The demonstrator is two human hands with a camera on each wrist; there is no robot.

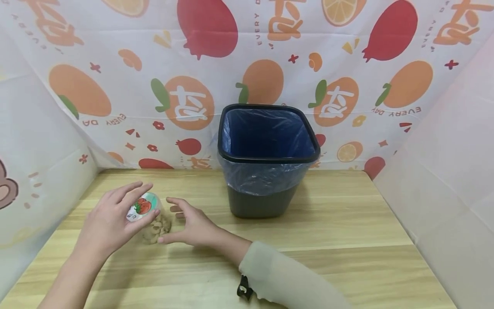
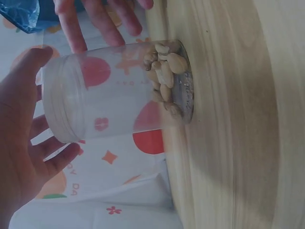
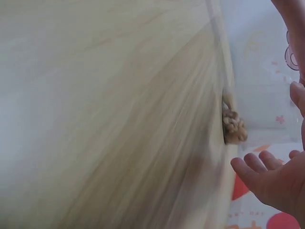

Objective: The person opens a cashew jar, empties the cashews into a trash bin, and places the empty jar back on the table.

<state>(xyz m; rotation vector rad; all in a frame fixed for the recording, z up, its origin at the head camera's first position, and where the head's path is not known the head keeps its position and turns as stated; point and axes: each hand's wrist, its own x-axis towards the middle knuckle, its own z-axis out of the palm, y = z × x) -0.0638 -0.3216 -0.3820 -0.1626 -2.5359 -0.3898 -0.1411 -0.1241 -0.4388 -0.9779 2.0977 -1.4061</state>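
Observation:
A clear plastic jar (image 2: 114, 90) stands upright on the table at the left, beige nut-like pieces (image 1: 156, 227) heaped at its bottom. Its lid (image 1: 144, 207) bears a picture of red fruit and a green edge. Over the top of the jar is my left hand (image 1: 112, 214), thumb and fingers spread around the lid without closing on it. Just to the right of the jar my right hand (image 1: 193, 225) has its fingers apart and loosely bent. Seen from the right wrist, a gap separates the right fingertips (image 3: 238, 164) from the jar.
A dark bin (image 1: 256, 201) lined with a clear plastic bag stands at the back middle of the wooden table (image 1: 339, 240). Fruit-printed cloth (image 1: 231, 25) hangs behind it, with pale cloth on both sides. A small black item (image 1: 244, 288) lies by the right sleeve (image 1: 285, 274).

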